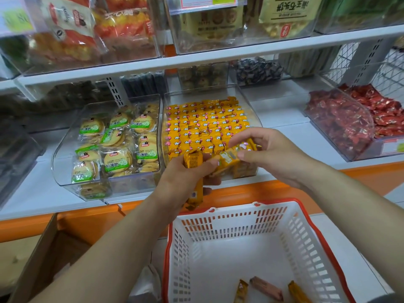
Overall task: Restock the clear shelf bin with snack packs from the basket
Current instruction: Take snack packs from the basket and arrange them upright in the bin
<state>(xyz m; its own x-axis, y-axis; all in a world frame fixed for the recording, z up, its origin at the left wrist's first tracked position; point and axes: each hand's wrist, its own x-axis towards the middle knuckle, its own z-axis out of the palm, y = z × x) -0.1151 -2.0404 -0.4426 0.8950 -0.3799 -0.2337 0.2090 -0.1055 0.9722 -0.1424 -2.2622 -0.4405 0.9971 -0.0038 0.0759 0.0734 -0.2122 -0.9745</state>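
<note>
left grip round snack packs, glossy orange-yellow

The clear shelf bin was transparent plastic, smooth and glossy, with light glinting on its curved wall; the snack packs in it wore yellow film wrappers, shiny and slightly crinkled; the basket was white slotted plastic with a duller sheen and a red rim; the shelf looked like smooth white-painted metal; the biscuit packs were in clear glossy film; the red sweets had crinkly, glittering wrappers; the cardboard box was matt brown.
</note>
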